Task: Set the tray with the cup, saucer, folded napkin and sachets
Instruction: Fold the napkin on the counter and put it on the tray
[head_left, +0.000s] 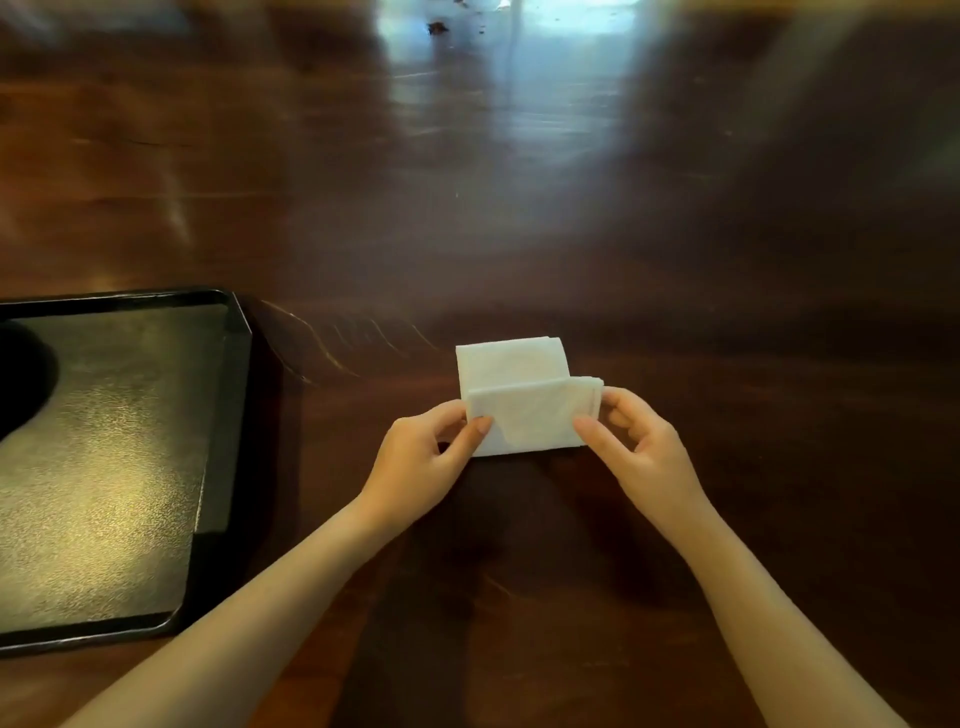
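White napkin (519, 395), half folded on the wooden surface (675, 260): its raised flap is pinched at either end by left grip (421, 460) and right grip (644, 449); black tray (236, 410) lies left of both.

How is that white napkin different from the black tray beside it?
The napkin is white and soft; the tray is black, stiff and glossy. The napkin is much smaller than the tray. The napkin is partly folded, its near flap pinched by the left hand and right hand; the tray lies flat, untouched. Both are roughly rectangular and rest on the dark wooden table.
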